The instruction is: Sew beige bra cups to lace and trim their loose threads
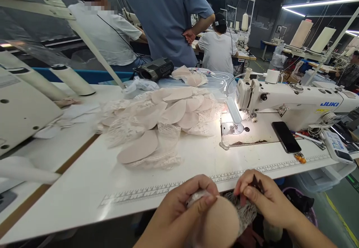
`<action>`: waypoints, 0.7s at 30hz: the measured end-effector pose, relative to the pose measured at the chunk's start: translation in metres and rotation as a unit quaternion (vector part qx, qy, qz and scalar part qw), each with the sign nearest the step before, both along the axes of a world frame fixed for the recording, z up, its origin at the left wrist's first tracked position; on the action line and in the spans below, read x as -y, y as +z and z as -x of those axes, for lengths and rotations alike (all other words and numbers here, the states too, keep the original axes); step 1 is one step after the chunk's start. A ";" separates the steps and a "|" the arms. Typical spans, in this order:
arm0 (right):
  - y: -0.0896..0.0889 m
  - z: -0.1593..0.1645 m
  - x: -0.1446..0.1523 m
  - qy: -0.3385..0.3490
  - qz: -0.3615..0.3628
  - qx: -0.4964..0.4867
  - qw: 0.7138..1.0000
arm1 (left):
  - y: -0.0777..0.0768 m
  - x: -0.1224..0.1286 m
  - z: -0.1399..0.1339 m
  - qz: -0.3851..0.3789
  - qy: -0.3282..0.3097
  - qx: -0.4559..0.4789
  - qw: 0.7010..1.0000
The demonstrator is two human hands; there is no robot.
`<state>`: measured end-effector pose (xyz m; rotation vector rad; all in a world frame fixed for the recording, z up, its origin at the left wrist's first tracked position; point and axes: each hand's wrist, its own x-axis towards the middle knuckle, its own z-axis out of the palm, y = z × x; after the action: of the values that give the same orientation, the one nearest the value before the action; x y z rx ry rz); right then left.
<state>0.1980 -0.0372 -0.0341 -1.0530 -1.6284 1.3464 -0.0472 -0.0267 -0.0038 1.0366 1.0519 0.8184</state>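
Low at the table's front edge, my left hand is closed on a beige bra cup, with the thumb pressed on its upper rim. Pale lace hangs from the cup toward my other hand. My right hand is closed around small dark thread snips, whose pointed tips stick up past the thumb; the rest of them is hidden by the fingers. Beyond my hands lies a heap of beige cups with lace, one cup lying nearest to me.
A white sewing machine with a lit lamp stands at the right. Near it lie a black phone and a white box. A printed ruler runs along the table edge. Thread cones stand left. Several people sit or stand behind.
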 end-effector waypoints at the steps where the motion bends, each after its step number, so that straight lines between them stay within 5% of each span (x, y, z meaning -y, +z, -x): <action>1: 0.005 0.003 0.001 -0.003 -0.014 -0.007 1.000 | 0.000 0.000 -0.002 -0.022 -0.003 -0.035 0.999; 5: 0.017 0.022 0.004 -0.054 -0.089 0.063 0.993 | -0.004 -0.001 -0.012 -0.124 -0.013 -0.078 0.989; 11: 0.000 0.030 0.001 -0.121 -0.110 0.100 0.982 | -0.007 -0.003 -0.012 -0.163 -0.025 -0.148 0.975; 17: -0.003 0.026 0.009 -0.182 -0.307 0.243 0.902 | -0.011 -0.004 -0.011 -0.172 0.021 -0.159 0.972; 21: -0.002 0.034 0.012 -0.145 -0.360 0.253 0.886 | -0.011 -0.002 -0.011 -0.172 0.032 -0.155 0.972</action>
<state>0.1642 -0.0497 -0.0357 -1.1493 -2.0024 0.1993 -0.0360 -0.0242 -0.0148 1.4666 1.2385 0.9330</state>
